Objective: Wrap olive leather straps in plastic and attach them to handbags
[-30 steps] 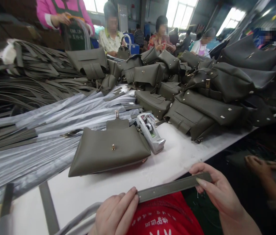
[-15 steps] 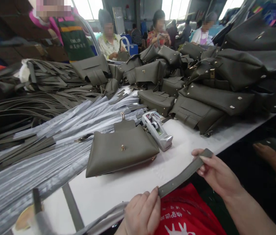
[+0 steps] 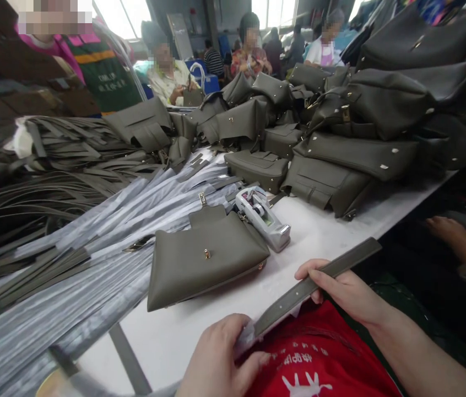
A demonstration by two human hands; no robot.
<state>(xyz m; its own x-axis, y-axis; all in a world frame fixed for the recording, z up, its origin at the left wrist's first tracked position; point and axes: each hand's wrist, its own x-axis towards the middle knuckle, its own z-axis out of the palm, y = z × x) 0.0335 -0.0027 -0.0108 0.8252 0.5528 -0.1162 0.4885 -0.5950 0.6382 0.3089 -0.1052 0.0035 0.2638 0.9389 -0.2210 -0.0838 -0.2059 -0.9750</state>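
A long olive-grey leather strap runs across my lap at the white table's near edge. My right hand pinches it near the middle, and its free end sticks out to the right. My left hand is closed on the strap's lower left end, where clear plastic wrap covers it. An olive-grey handbag with a small gold clasp lies flat on the table just beyond my hands. A white tape dispenser sits beside its right side.
A heap of matching olive bags fills the table's right and back. Plastic-wrapped straps and bare straps cover the left. Several people work at the far side. Another person's hand rests at the right, below table level.
My right hand has slid left along the strap toward its middle, leaving a longer free end on the right. My left hand has closed further round the wrapped end.
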